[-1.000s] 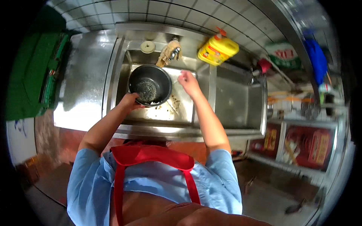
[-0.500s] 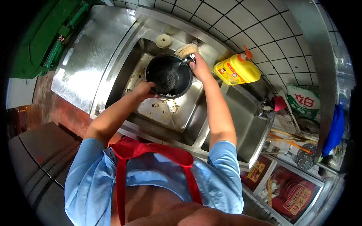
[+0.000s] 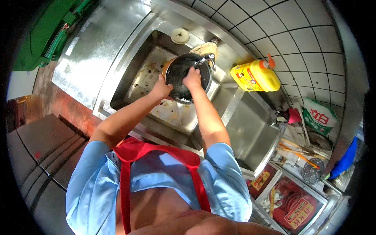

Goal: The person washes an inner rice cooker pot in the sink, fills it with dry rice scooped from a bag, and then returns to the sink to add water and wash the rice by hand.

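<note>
A black pot (image 3: pixel 179 74) is held tilted over the left sink basin (image 3: pixel 153 62), beneath the metal faucet (image 3: pixel 207 58). My left hand (image 3: pixel 161 88) grips its near-left rim, fingers closed around the edge. Inside the pot is my right hand (image 3: pixel 192 78), its fingers bent and slightly apart, with nothing visible in them. Small white bits (image 3: pixel 185 100) lie near the pot's lower rim. Brown scraps are scattered over the basin floor. A tan cloth (image 3: pixel 205 48) sits behind the faucet.
A yellow pump bottle (image 3: pixel 255 76) stands on the sink ledge to the right. Beyond the second basin (image 3: pixel 250 127) is a green-and-white bag (image 3: pixel 319 116). A round cream-coloured lid-like piece (image 3: pixel 179 36) rests on the back ledge. Metal counter (image 3: pixel 94 51) extends left.
My right hand has left the faucet and moved down into the pot. The pot is now more tilted, my left hand still on its rim. The camera view has shifted slightly.
</note>
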The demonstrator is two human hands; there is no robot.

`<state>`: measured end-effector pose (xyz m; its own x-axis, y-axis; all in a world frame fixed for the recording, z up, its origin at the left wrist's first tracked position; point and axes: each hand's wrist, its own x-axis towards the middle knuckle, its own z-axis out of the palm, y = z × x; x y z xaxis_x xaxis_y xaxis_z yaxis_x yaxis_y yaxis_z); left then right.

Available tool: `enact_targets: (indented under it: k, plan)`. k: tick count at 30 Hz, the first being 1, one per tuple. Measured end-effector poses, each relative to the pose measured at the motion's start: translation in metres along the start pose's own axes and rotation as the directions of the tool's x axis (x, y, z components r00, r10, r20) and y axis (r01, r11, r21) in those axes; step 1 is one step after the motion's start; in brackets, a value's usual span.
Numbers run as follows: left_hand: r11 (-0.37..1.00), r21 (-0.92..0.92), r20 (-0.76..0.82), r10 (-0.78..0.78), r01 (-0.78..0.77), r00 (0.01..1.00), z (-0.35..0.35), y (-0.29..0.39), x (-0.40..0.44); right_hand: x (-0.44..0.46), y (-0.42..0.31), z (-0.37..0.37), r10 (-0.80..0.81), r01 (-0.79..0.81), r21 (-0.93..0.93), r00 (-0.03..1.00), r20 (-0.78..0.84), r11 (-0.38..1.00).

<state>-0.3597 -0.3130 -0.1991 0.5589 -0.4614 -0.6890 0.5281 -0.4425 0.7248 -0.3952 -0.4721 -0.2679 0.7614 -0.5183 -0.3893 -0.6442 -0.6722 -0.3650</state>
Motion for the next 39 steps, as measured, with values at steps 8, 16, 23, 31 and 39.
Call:
enact_targets:
  k: [8, 16, 23, 31, 39]
  plan:
    - [0.982, 0.118, -0.030, 0.153, -0.149, 0.988, -0.009, -0.021, 0.030, -0.001, 0.011, 0.000, -0.205, 0.199, -0.182, 0.979, -0.014, 0.963]
    - [0.991, 0.093, -0.081, 0.102, -0.094, 0.992, -0.004, -0.016, 0.025, -0.023, -0.020, 0.054, -0.055, -0.221, 0.821, 0.955, 0.293, 0.527]
    - [0.972, 0.190, -0.144, 0.167, -0.139, 0.975, -0.010, -0.041, 0.040, -0.066, 0.011, 0.017, -0.416, 0.404, 0.101, 0.889, 0.191, 0.909]
    - [0.921, 0.339, -0.187, 0.266, -0.192, 0.946, -0.010, -0.052, 0.055, -0.046, 0.004, 0.004, -0.420, 0.328, 0.274, 0.797, 0.433, 0.904]
    - [0.879, 0.439, -0.222, 0.308, -0.188, 0.925, -0.013, -0.050, 0.044, -0.035, 0.014, -0.005, -0.500, 0.504, 0.164, 0.655, 0.567, 0.848]
